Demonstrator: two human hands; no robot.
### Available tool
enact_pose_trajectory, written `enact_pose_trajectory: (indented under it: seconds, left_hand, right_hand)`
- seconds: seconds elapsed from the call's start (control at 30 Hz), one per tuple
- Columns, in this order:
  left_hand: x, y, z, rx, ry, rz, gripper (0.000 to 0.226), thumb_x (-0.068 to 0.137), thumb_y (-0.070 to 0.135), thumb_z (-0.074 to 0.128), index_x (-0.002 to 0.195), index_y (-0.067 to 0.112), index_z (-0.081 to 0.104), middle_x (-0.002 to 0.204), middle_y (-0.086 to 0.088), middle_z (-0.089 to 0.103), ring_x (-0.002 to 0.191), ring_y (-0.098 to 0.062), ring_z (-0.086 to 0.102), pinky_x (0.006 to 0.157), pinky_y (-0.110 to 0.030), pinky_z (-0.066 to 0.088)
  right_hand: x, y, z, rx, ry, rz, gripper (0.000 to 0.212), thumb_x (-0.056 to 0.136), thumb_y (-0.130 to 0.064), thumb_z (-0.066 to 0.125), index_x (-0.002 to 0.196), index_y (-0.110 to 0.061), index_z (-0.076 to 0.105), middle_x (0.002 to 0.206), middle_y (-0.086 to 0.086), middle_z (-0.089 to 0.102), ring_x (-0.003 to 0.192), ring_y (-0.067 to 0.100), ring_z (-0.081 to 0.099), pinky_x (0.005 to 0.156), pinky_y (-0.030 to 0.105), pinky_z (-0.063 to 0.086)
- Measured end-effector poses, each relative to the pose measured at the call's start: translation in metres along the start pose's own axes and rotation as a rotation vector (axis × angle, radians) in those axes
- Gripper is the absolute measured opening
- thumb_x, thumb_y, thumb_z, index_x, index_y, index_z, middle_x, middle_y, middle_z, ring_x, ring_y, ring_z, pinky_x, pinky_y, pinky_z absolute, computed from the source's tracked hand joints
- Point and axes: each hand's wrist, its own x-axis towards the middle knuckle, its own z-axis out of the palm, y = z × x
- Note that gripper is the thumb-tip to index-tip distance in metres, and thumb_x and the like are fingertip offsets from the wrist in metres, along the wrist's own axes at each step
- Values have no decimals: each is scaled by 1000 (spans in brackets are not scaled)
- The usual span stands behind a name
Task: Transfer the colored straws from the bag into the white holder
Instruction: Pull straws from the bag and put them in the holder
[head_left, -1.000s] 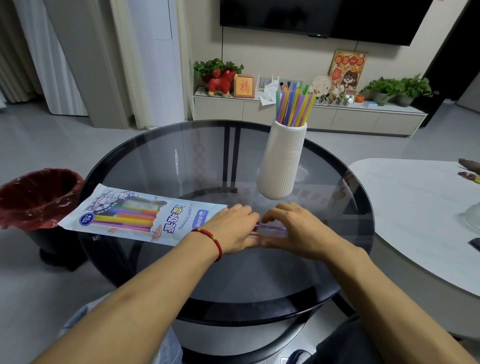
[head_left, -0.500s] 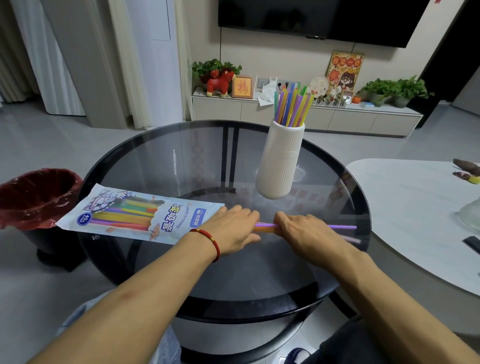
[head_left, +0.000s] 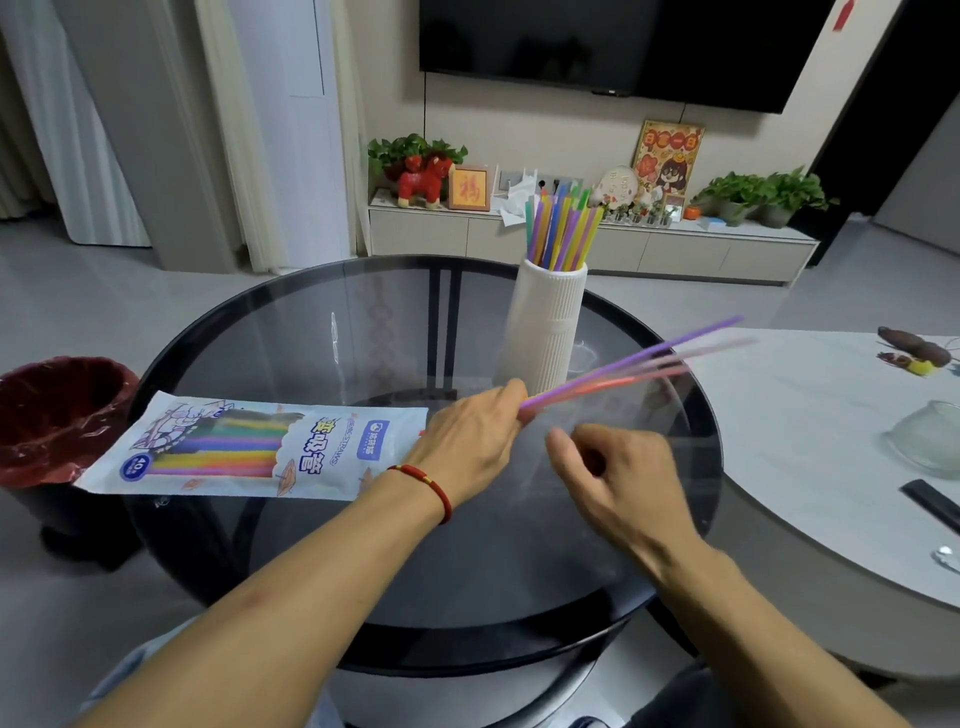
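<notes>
The printed straw bag (head_left: 249, 447) lies flat on the round glass table (head_left: 291, 332), left of centre, with colored straws still showing inside. My left hand (head_left: 470, 439) rests at the bag's right end and pinches the near ends of a few purple and pink straws (head_left: 639, 364). These fan out blurred toward the upper right, above the table. My right hand (head_left: 618, 478) hovers just below them with loosely curled fingers and holds nothing. The ribbed white holder (head_left: 545, 322) stands upright behind my hands, with several straws (head_left: 561, 228) in it.
A bin with a red liner (head_left: 57, 415) stands on the floor at the left. A white table (head_left: 810, 415) adjoins on the right, carrying a glass bowl (head_left: 930, 436) and a dark remote (head_left: 930, 504). A low cabinet (head_left: 571, 244) runs along the far wall.
The straws that my right hand drew sideways out of the bag have lifted off the table and tilt up to the right. My right hand has let them go; my left hand holds them.
</notes>
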Motion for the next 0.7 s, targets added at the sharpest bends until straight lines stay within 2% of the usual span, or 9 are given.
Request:
enact_pose_trajectory:
  seconds: [0.07, 0.13, 0.23, 0.33, 0.4, 0.47, 0.53, 0.6, 0.7]
  left_hand:
    - [4, 11, -2, -119, 10, 67, 13, 102, 22, 36, 106, 18, 47, 96, -5, 57, 92, -33, 60, 75, -44, 48]
    - [7, 22, 3, -143, 6, 141, 32, 102, 19, 42, 134, 18, 46, 121, -8, 60, 110, -26, 60, 89, -38, 50]
    - [5, 32, 11, -254, 74, 90, 41, 99, 14, 54, 138, 11, 43, 130, -11, 57, 111, -27, 59, 94, -37, 51]
    - [-1, 32, 16, -335, 80, 39, 37, 96, 14, 59, 130, 11, 44, 124, -11, 58, 107, -25, 60, 92, -34, 53]
    - [-2, 30, 17, -386, 67, -14, 41, 95, 13, 61, 129, 13, 39, 118, -10, 60, 100, -23, 62, 84, -25, 53]
    - [-2, 29, 18, -440, 77, -60, 46, 91, 8, 64, 122, 18, 32, 105, -6, 57, 86, -19, 61, 67, -13, 48]
    - [-2, 27, 16, -512, 92, -100, 57, 83, 3, 68, 116, 24, 26, 102, -3, 51, 81, -16, 57, 61, -9, 46]
    - [-1, 25, 12, -583, 100, -133, 67, 76, 1, 72, 116, 28, 24, 112, -3, 47, 89, -15, 57, 65, -5, 46]
    - [0, 24, 8, -634, 86, -140, 75, 73, 5, 78, 119, 31, 25, 122, 0, 45, 103, -14, 58, 77, -14, 51]
  right_hand:
    - [9, -3, 8, 309, -88, 406, 50, 89, -71, 55, 77, -23, 65, 60, -7, 59, 56, 15, 55, 58, 36, 49]
    - [24, -2, 12, 691, 4, 556, 40, 93, -65, 61, 82, -27, 70, 60, -9, 63, 53, 8, 55, 51, 25, 48]
    - [38, 1, 14, 778, 178, 493, 35, 96, -36, 64, 63, -26, 71, 50, -7, 60, 45, 1, 55, 44, 17, 46]
    - [39, 3, 18, 812, 190, 530, 34, 93, -31, 61, 62, -23, 74, 52, -2, 61, 43, 8, 54, 40, 22, 46]
    - [40, 5, 19, 814, 173, 547, 35, 97, -29, 61, 67, -18, 75, 53, 3, 61, 42, 10, 54, 40, 23, 46]
    - [41, 6, 20, 793, 157, 526, 34, 96, -27, 61, 69, -11, 73, 51, 4, 58, 40, 12, 51, 39, 24, 44]
    - [41, 4, 21, 791, 142, 511, 31, 93, -25, 63, 69, -7, 71, 51, 7, 56, 40, 15, 50, 39, 25, 43]
    - [38, 3, 24, 773, 111, 484, 29, 91, -24, 64, 69, -7, 71, 51, 7, 59, 40, 18, 54, 38, 26, 44]
    - [34, -2, 29, 737, 69, 445, 28, 93, -23, 67, 68, -12, 74, 56, 11, 69, 47, 21, 64, 41, 30, 52]
